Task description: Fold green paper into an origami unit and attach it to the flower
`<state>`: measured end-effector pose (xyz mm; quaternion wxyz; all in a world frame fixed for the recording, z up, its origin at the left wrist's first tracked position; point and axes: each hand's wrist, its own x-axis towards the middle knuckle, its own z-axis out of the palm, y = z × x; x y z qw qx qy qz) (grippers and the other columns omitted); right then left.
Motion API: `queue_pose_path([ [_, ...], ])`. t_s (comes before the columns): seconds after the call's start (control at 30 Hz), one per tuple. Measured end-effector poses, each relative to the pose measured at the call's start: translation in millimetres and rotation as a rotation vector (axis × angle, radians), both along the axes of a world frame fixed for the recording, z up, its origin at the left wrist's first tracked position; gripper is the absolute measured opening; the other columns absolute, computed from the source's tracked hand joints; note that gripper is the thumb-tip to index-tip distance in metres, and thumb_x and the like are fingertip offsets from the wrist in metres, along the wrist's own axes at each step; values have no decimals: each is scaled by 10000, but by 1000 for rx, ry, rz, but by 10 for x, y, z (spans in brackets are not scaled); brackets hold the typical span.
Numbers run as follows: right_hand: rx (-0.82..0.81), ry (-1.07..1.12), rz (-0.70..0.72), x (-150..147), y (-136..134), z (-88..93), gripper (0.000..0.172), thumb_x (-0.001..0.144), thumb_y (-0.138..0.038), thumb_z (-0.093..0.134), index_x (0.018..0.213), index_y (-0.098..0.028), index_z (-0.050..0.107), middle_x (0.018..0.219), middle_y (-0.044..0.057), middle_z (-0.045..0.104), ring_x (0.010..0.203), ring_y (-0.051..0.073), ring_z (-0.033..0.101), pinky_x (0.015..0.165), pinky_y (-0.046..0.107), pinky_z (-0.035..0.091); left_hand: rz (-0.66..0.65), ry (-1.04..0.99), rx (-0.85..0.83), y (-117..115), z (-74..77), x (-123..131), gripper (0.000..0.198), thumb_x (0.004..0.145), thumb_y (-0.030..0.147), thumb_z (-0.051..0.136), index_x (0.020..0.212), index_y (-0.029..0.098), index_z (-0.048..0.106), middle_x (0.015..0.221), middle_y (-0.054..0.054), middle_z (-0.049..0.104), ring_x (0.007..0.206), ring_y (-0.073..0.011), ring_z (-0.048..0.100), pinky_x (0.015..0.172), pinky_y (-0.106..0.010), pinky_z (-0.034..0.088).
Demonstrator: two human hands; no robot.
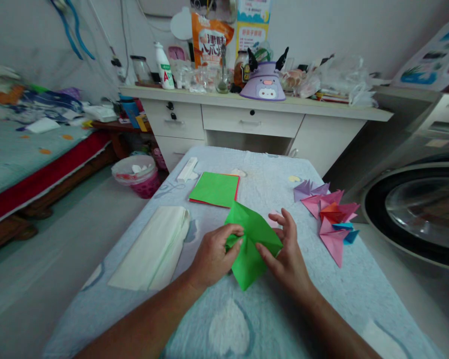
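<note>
A sheet of green origami paper point(250, 264), creased and partly folded, is held up over the table between both hands. My left hand point(217, 252) pinches its left side between thumb and fingers. On the other side, my right hand point(287, 254) has its thumb on the front of the paper, with the other fingers raised and partly behind it. A stack of square coloured paper point(215, 188), green on top with red showing at the edge, lies just beyond. To the right sit several folded paper pieces point(331, 212) in purple, pink, red and blue.
The table point(228, 324) has a pale blue heart-patterned cloth. A white paper-like packet point(153, 249) and a small white box point(187, 169) lie on its left. A bin point(136, 174), a white cabinet point(252, 119) and a washing machine point(426, 199) stand around it.
</note>
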<state>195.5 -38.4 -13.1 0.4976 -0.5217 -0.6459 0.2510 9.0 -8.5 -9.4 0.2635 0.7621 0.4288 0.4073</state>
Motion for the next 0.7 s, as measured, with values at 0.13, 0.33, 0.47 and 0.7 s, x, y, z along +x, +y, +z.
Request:
queue_pose_path([
  [0.13,-215,-36,160,-2,13,-24,332,855,-303,611,1162,-200,541,938,46,648,772,185,615,675,305,525,30,-13,62,-2,-3,-12,115,846,138,597,933,199,640,895,-11,727,835,-149,690,763,-264,542],
  [0.33,-249,-23,95,-86,25,-77,201,850,-284,582,1022,-187,619,841,28,688,712,189,627,644,301,517,9,-8,149,-12,-51,14,131,838,97,588,926,190,619,931,-23,719,878,-146,684,790,-257,530],
  [0.47,-161,17,16,-102,46,-151,177,870,-296,545,940,-196,672,949,66,722,889,239,667,825,376,532,4,40,198,-23,-54,23,123,847,111,584,935,190,618,930,-30,719,883,-160,666,798,-292,517],
  [0.7,-142,99,24,-80,50,-220,231,887,-304,551,1068,-209,659,995,55,714,929,227,657,835,357,534,165,184,314,-70,109,19,48,825,179,635,797,218,642,1188,-14,692,1175,-304,492,1003,-543,302],
])
